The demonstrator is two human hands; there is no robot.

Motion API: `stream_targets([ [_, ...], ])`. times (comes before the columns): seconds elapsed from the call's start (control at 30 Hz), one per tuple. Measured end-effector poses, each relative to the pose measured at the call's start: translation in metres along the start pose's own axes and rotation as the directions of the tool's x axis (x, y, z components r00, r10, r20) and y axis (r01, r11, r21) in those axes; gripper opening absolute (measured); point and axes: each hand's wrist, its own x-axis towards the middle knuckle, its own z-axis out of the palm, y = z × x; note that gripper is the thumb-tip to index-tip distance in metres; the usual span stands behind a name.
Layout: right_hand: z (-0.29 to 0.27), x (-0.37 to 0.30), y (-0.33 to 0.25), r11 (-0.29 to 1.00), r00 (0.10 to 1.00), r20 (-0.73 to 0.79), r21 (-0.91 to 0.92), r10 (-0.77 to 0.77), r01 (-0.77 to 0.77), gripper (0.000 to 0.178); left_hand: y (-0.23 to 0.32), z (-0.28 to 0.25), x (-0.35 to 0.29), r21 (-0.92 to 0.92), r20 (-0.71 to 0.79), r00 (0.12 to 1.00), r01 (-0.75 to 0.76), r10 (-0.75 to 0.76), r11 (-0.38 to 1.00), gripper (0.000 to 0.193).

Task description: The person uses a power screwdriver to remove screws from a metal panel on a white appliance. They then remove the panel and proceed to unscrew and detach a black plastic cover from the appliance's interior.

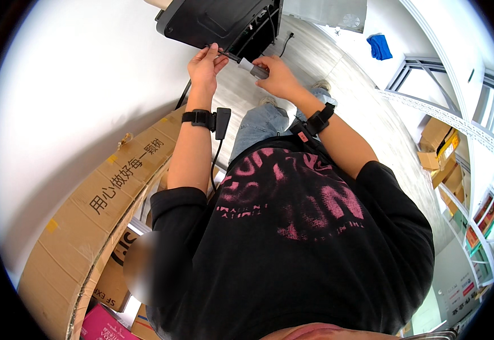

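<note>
A black computer case (201, 24) stands at the top with its side open, dark inside with some cables. My right hand (279, 78) is closed around the grey handle of a screwdriver (252, 69). Its dark shaft points left toward the lower edge of the case. At that edge my left hand (203, 69) has thumb and fingers pinched together by the shaft's tip. Whatever sits between those fingertips is too small to make out. Both wrists wear black straps with small devices.
A light metal panel (337, 12) lies right of the case, with a black cable plug (290, 36) near it. A blue cloth (379, 47) is farther right. Large cardboard (102, 187) leans along the left wall. White shelving (445, 107) with boxes lines the right.
</note>
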Motion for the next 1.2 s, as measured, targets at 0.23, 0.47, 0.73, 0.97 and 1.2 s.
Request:
stream_targets([
  [0.23,-0.005,0.003,-0.005,0.979,0.982,0.163,0.165,0.095,-0.123,0.040,-0.005,0.002,0.004,0.028,-0.086,0.995,-0.052,0.054,0.998,0.014],
  [0.47,-0.031,0.013,-0.004,0.761,0.762,0.564,0.328,0.317,-0.560,0.030,-0.003,0.003,0.000,-0.025,-0.056,0.997,-0.054,0.053,0.998,0.016],
  [0.73,-0.018,0.000,-0.005,0.769,0.848,0.397,0.394,0.351,-0.503,0.033,-0.002,0.004,0.001,-0.011,-0.069,0.998,-0.013,0.013,1.000,0.012],
  [0.97,-0.014,-0.001,-0.005,0.915,0.949,0.208,0.280,0.237,-0.290,0.048,-0.003,0.005,0.003,-0.028,-0.035,0.999,-0.017,0.016,0.999,0.010],
  [1.2,-0.034,0.004,-0.019,0.556,0.737,0.558,0.499,0.381,-0.665,0.040,-0.005,0.004,0.004,-0.010,-0.039,0.999,-0.034,0.034,0.999,0.011],
])
